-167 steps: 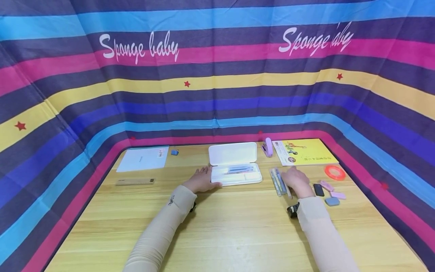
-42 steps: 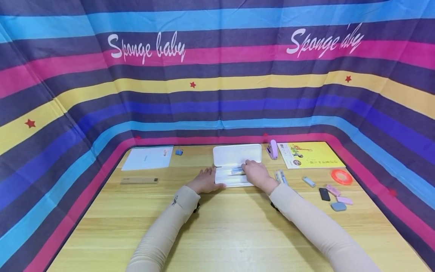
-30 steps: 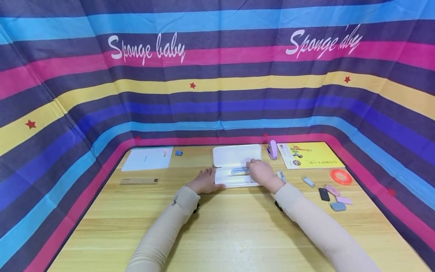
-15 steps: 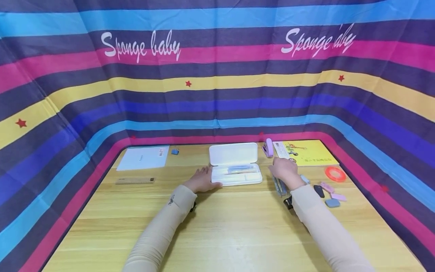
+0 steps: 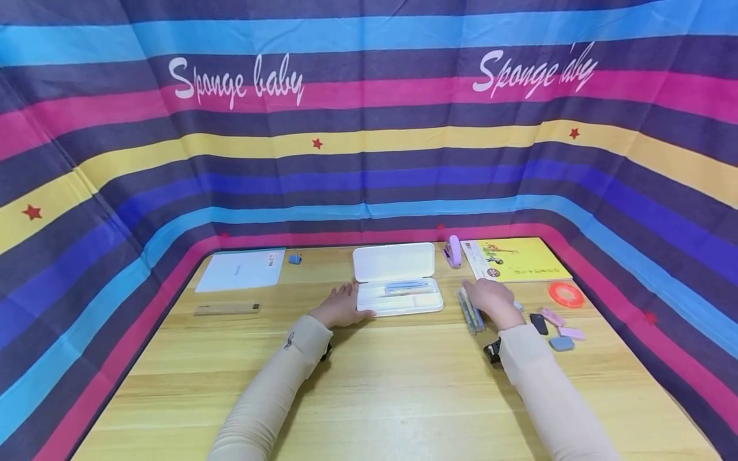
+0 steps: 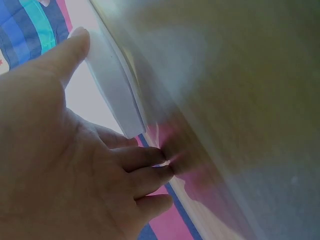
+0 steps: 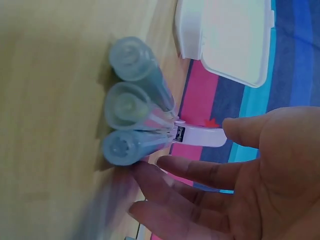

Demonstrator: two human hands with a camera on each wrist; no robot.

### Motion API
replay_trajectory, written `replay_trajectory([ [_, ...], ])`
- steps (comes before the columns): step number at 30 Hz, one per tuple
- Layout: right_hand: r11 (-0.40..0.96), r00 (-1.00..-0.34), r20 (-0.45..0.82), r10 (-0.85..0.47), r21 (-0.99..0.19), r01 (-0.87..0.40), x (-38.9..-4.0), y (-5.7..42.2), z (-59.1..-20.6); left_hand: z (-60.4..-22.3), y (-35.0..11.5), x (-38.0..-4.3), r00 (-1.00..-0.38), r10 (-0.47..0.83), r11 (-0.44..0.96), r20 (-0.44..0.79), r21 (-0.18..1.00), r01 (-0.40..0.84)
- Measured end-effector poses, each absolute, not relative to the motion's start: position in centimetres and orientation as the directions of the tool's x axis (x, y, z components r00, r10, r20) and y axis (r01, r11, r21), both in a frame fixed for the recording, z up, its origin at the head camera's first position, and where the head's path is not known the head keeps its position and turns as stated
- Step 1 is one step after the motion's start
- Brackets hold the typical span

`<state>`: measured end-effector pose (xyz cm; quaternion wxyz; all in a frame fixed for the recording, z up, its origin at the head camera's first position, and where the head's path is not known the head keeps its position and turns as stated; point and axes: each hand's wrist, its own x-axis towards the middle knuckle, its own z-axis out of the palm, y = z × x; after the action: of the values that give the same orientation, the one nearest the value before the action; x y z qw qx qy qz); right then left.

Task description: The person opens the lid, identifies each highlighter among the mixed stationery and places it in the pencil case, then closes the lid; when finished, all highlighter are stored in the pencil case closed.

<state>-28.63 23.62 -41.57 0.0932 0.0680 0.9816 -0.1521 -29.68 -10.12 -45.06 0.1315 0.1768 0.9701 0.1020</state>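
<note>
A white pencil case (image 5: pixel 403 312) lies with its lid back on the table, several pens (image 5: pixel 406 285) in its rear part. My left hand (image 5: pixel 339 305) rests at its left front corner. In the left wrist view the thumb of this hand (image 6: pixel 65 125) touches the case's side wall (image 6: pixel 112 80), and the other fingers extend past its end. My right hand (image 5: pixel 491 299) is over loose pens (image 5: pixel 469 312) to the right of the case. In the right wrist view, three pens (image 7: pixel 127 105) lie side by side, and the hand (image 7: pixel 260 170) has thumb and fingers apart beside them.
Behind stand a purple stapler (image 5: pixel 453 251) and a yellow book (image 5: pixel 519 259). Orange tape (image 5: pixel 566 294), a black eraser (image 5: pixel 539 323), pink erasers (image 5: pixel 571 333) and a blue eraser (image 5: pixel 562 344) lie right. Left are a ruler (image 5: pixel 227 309), a booklet (image 5: pixel 239 270) and a blue sharpener (image 5: pixel 295 258).
My right hand has gone from inside the pencil case back right to the loose pens. Another pen lies in the case compared with the oldest frame. My left hand keeps its place.
</note>
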Motion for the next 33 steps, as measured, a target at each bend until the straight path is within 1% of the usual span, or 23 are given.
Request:
replay_trajectory([
  [5, 0.939, -0.981, -0.168, 0.1, -0.311, 0.149, -28.3, 23.8, -41.8, -45.0, -10.1, -29.7, -0.903, 0.373, 0.915, -0.212, 0.244, 0.321],
  [14, 0.902, -0.976, -0.202, 0.086, -0.4, 0.162, -27.4, 24.1, -42.1, -44.8, -10.0, -29.6, -0.904, 0.375, 0.912, -0.204, 0.255, 0.321],
  [21, 0.904, -0.971, -0.217, 0.101, -0.388, 0.18, -27.0, 24.2, -42.3, -45.0, -10.0, -29.6, -0.903, 0.372, 0.916, -0.214, 0.245, 0.319],
  [28, 0.883, -0.955, -0.26, 0.139, -0.404, 0.239, -27.1, 24.3, -42.6, -45.1, -10.0, -29.6, -0.901, 0.377, 0.913, -0.216, 0.251, 0.321],
  [33, 0.853, -0.945, -0.286, 0.162, -0.441, 0.279, -27.0, 24.4, -42.9, -45.1, -10.0, -29.7, -0.902, 0.377, 0.911, -0.208, 0.258, 0.321],
])
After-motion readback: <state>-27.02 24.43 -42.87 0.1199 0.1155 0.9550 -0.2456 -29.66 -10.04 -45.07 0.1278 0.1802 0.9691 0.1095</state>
